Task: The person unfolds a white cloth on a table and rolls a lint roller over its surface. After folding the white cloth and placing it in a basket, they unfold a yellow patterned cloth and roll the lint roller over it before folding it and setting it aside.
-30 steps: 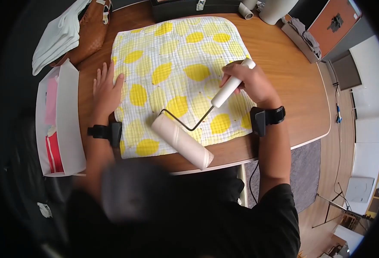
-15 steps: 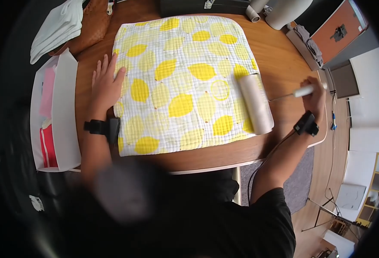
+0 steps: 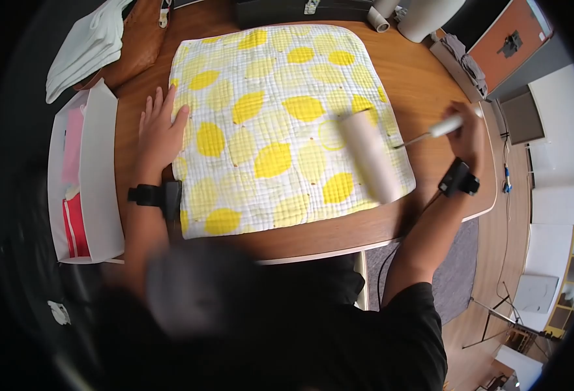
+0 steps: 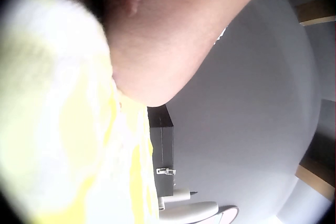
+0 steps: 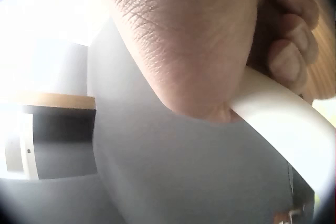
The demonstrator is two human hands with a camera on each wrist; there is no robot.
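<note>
A white quilted cloth with yellow lemon prints [image 3: 274, 124] lies spread on the wooden table [image 3: 424, 91]. My left hand [image 3: 160, 130] rests flat on the cloth's left edge, fingers straight. My right hand [image 3: 466, 127] grips the white handle [image 3: 446, 125] of a large lint roller; in the right wrist view the fingers [image 5: 286, 40] curl round the handle [image 5: 286, 119]. The roller's pale drum [image 3: 368, 156] lies across the right part of the cloth, blurred. In the left wrist view the cloth [image 4: 63, 145] fills the left side under the palm [image 4: 157, 35].
A white box [image 3: 94, 169] with pink and red items sits at the table's left edge. Folded white fabric [image 3: 85, 45] lies on a brown bag at the far left. A dark case [image 3: 300, 10], a small roll [image 3: 378, 19] and a white vessel [image 3: 427, 13] stand along the far edge.
The roller swung from the cloth's near edge to its right edge, and now the drum has shifted left onto the cloth. The right hand moved out to the right. The left hand stayed put.
</note>
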